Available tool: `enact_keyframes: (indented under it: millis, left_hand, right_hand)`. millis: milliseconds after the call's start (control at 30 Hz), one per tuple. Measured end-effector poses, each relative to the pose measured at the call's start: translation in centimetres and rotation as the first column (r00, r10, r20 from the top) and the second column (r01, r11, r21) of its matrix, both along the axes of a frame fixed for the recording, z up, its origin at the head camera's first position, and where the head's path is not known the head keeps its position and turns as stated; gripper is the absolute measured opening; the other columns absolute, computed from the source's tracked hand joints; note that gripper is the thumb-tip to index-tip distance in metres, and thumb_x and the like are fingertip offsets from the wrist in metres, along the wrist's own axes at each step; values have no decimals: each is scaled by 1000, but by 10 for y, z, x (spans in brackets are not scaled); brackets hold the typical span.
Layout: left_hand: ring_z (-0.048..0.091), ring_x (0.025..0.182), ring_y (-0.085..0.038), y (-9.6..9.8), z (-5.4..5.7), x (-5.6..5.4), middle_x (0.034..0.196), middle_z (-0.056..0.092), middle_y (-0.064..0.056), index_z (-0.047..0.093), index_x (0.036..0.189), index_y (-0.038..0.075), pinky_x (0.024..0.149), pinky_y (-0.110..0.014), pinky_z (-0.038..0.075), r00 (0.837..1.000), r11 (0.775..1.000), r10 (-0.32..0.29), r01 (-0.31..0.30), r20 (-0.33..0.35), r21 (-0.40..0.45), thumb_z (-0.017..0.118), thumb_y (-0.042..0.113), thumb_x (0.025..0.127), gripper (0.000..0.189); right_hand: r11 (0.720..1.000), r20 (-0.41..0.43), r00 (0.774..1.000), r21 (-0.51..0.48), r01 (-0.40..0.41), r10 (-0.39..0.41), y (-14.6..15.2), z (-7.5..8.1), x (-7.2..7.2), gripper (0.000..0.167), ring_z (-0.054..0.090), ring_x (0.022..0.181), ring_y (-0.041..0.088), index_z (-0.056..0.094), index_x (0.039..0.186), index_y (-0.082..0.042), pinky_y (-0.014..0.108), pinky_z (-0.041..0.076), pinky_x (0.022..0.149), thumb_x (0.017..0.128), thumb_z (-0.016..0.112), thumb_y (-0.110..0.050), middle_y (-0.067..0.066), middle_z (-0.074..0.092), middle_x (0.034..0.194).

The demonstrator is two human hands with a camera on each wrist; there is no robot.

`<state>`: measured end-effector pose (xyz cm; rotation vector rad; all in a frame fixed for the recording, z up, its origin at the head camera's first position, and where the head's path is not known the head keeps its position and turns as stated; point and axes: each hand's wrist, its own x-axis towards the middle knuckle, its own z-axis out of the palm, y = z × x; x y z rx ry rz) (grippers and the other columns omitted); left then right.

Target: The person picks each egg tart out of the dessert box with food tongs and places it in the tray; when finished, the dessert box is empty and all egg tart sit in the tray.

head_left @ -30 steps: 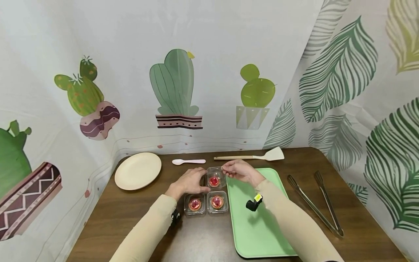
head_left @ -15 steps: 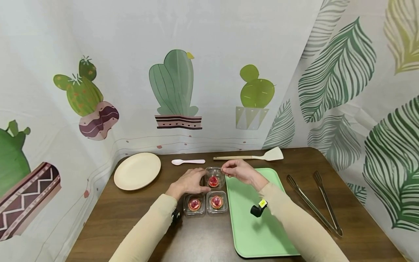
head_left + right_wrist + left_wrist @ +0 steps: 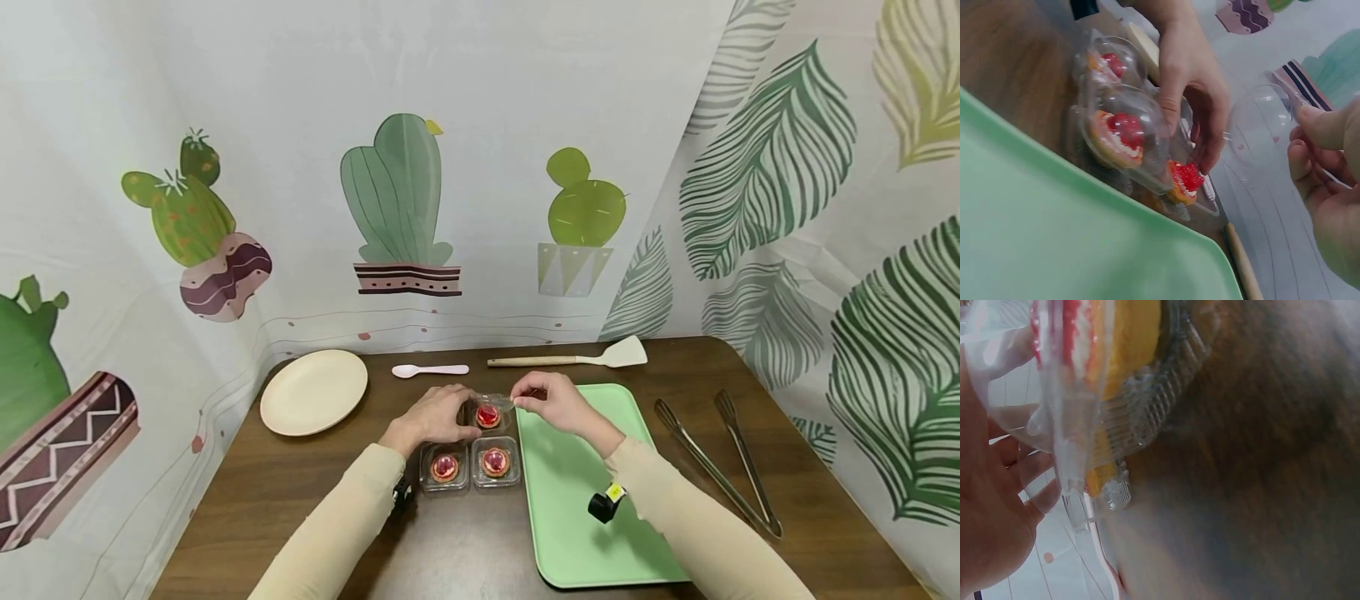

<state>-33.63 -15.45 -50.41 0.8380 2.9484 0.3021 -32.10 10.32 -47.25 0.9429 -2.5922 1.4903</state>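
Three clear plastic boxes, each with a red-topped tart, stand on the table. My left hand (image 3: pixel 435 417) grips the far box (image 3: pixel 504 423) from its left side, thumb on the near side and fingers behind. The tart (image 3: pixel 487 416) in that box shows a red top and an orange-yellow crust. My right hand (image 3: pixel 558 404) pinches the edge of its domed clear lid (image 3: pixel 1263 125), which is raised and tilted above the tart. Whether the lid is still joined to the base, I cannot tell. Nearer stand the closed left box (image 3: pixel 445 487) and right box (image 3: pixel 496 483).
A green tray (image 3: pixel 585 533) lies beside the boxes, under my right forearm. A cream plate (image 3: pixel 315 392) is at the back left. A pink spoon (image 3: pixel 431 370) and a white spatula (image 3: pixel 622 353) lie along the back edge. Metal tongs (image 3: pixel 716 467) spread open at the right.
My right hand has shifted slightly right and nearer, its wrist swinging right, and the lid it pinches has changed tilt. The left hand has stayed on the far box.
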Motion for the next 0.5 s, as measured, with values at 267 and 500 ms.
enact_keyframes:
  millis: [267, 500]
  left_hand:
    - [49, 130, -25, 0, 0, 0, 139, 55, -8, 53, 138, 8, 112, -44, 35, 1000, 1000, -1, 2, 2, -12, 69, 56, 81, 75]
    - [50, 129, -26, 0, 0, 1, 138, 55, -8, 54, 137, 8, 113, -43, 35, 1000, 1000, 7, -7, 2, -11, 70, 55, 80, 75]
  right_hand:
    - [997, -399, 915, 66, -30, 54, 0, -2, 17, 11, 63, 85, 10, 71, 88, -13, 27, 55, 70, 84, 74, -4, 0, 68, 95]
    - [989, -627, 765, 101, -109, 148, 0, -10, 24, 18, 63, 93, 14, 69, 88, -12, 22, 54, 83, 79, 76, 1, 4, 68, 96]
